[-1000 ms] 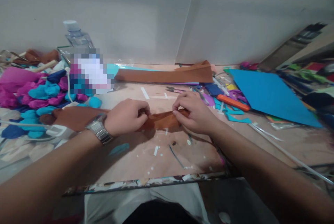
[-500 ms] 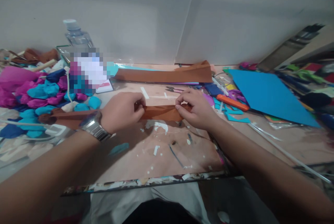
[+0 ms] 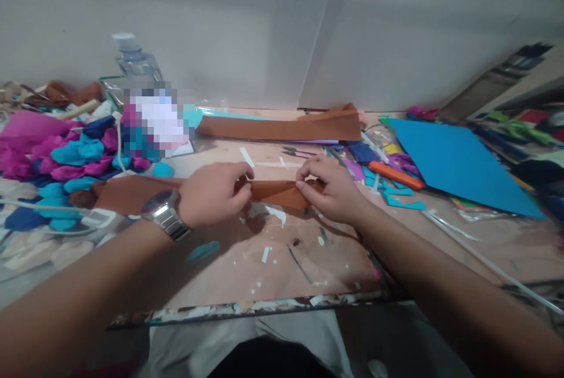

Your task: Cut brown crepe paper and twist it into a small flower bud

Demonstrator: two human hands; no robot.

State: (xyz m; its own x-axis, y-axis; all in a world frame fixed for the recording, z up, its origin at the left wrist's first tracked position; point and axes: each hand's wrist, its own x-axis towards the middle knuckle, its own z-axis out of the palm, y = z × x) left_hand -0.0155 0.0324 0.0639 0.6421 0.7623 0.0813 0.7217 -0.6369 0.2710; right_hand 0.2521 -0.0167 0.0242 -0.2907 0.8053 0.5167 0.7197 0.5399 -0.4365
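Note:
A long strip of brown crepe paper (image 3: 275,191) lies across the middle of the worktable. My left hand (image 3: 214,193), with a metal watch on its wrist, is closed and pinches the strip near its middle. My right hand (image 3: 331,187) is closed too and pinches the strip's right end. The strip runs on to the left behind my left hand as a wider brown piece (image 3: 127,193). Between my hands the paper is folded narrow and held just above the table.
Pink and blue crepe paper balls (image 3: 66,154) are heaped at the left, with a plastic bottle (image 3: 134,60) behind. Another folded brown strip (image 3: 282,127) lies near the wall. A blue sheet (image 3: 458,160), an orange cutter (image 3: 394,174), small scissors (image 3: 297,151) and paper scraps lie to the right.
My hands lifted the strip slightly away from me, then drew closer together; the stretch of brown paper between them is shorter now than half a second ago.

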